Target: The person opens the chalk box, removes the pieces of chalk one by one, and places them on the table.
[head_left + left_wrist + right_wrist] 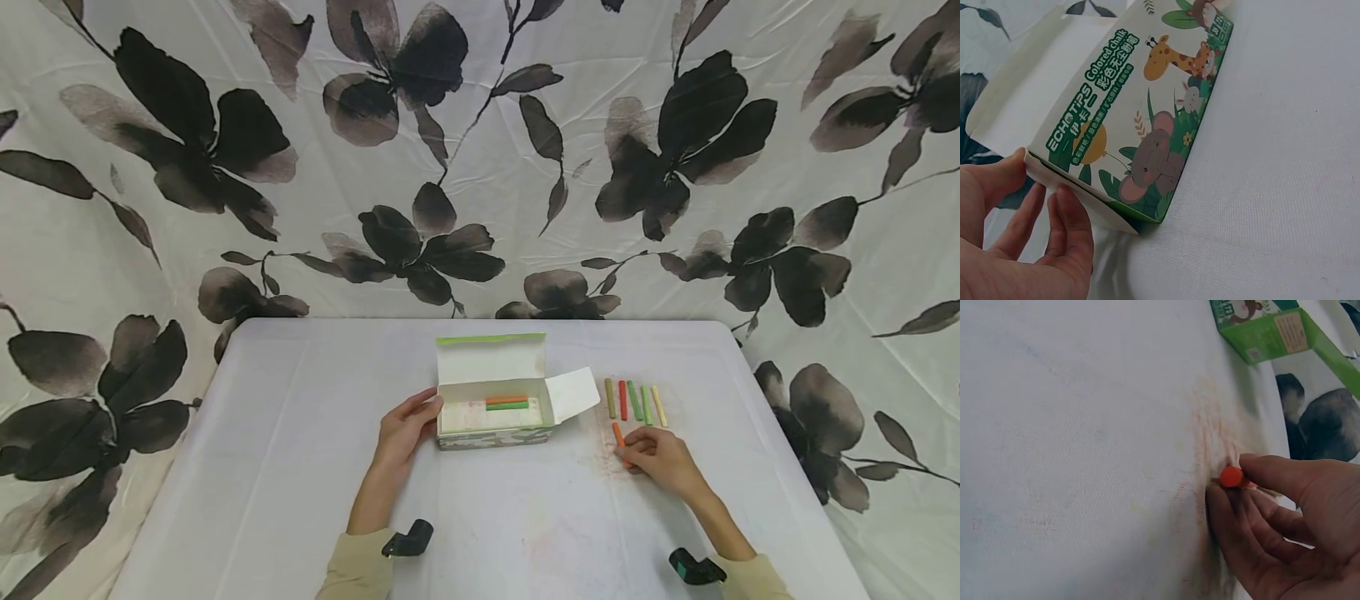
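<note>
My left hand [405, 429] grips the left end of an open chalk box [495, 439], thumb at its corner and fingers against the end flap. Animal drawings and the words "Colored chalk" cover the front of the box [1141, 119] in the left wrist view. An orange and a green chalk stick [507, 406] lie inside it. Right of the box, my right hand [660, 458] pinches an orange-red chalk stick [1232, 477] between thumb and fingers, low over the table. Just beyond that hand, a row of several chalk sticks [622, 400] lies side by side: olive, red, greens and yellow.
The box lid [491, 360] stands raised at the back, and a white side flap [573, 393] sticks out toward the chalk row. Chalk dust smears the white table [525, 517] near my right hand. A floral cloth [480, 167] hangs behind the table's far edge.
</note>
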The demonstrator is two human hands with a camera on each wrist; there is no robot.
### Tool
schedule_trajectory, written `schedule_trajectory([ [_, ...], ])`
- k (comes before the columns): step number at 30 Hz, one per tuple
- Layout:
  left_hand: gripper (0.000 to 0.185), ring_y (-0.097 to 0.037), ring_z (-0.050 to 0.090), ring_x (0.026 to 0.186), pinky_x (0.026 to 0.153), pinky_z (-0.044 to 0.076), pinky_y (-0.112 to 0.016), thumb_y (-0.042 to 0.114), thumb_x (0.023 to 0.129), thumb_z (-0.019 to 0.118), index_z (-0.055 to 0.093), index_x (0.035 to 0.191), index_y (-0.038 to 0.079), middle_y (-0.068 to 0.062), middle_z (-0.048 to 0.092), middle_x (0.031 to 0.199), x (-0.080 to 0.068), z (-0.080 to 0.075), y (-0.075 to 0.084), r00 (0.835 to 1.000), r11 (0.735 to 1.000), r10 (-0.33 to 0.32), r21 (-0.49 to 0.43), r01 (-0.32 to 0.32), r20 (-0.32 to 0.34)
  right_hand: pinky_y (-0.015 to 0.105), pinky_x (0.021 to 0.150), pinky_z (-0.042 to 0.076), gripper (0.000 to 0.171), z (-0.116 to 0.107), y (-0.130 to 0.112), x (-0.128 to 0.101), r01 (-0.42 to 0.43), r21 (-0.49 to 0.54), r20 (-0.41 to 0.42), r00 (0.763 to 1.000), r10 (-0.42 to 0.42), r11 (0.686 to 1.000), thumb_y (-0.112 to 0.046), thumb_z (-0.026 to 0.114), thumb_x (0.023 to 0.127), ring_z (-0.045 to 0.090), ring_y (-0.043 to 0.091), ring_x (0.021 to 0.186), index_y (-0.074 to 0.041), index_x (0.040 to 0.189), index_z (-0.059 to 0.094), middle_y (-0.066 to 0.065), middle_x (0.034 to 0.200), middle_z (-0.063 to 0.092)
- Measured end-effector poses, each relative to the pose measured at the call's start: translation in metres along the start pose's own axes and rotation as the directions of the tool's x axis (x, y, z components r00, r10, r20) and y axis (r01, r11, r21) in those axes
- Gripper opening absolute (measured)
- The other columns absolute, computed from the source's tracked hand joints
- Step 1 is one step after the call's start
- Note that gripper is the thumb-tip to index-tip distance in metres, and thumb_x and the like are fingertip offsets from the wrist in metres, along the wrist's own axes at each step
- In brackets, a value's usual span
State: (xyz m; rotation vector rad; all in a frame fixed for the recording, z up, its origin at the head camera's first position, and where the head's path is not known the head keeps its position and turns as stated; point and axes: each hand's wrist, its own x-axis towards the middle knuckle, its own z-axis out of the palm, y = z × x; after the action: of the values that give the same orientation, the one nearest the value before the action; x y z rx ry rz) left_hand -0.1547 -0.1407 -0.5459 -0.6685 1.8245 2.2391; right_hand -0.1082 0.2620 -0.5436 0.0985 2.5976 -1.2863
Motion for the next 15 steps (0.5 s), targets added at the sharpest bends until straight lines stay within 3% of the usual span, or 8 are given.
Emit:
schedule_trajectory([
  [9, 0.043, -0.018, 0.067, 0.089, 0.072, 0.054, -0.020, 0.014, 0.094, 0.078, 0.066, 0.133, 0.000, -0.004, 0.070, 0.102, 0.000, 0.000, -0.001, 1.000, 1.000, 0.004, 0.003, -0.004, -0.003, 0.025, 0.056, 0.050, 0.019, 0.000, -0.007, 0.002, -0.002, -0.089, -0.035, 0.999, -0.001, 0.996, -0.014, 0.076, 0.094, 0.062, 0.017, 0.065, 0.002, 0.098, 0.067, 0.005, 0.076, 0.067],
  [15, 0.043, -0.016, 0.066, 0.087, 0.072, 0.054, -0.020, 0.013, 0.094, 0.077, 0.066, 0.134, 0.000, -0.003, 0.070, 0.101, -0.001, 0.000, 0.000, 1.000, 1.000, 0.005, 0.005, -0.005, -0.002, 0.025, 0.059, 0.049, 0.018, -0.011, -0.015, 0.008, 0.041, -0.123, -0.084, 0.995, -0.051, 0.992, -0.014, 0.071, 0.098, 0.063, 0.017, 0.072, 0.003, 0.101, 0.067, 0.007, 0.081, 0.069],
])
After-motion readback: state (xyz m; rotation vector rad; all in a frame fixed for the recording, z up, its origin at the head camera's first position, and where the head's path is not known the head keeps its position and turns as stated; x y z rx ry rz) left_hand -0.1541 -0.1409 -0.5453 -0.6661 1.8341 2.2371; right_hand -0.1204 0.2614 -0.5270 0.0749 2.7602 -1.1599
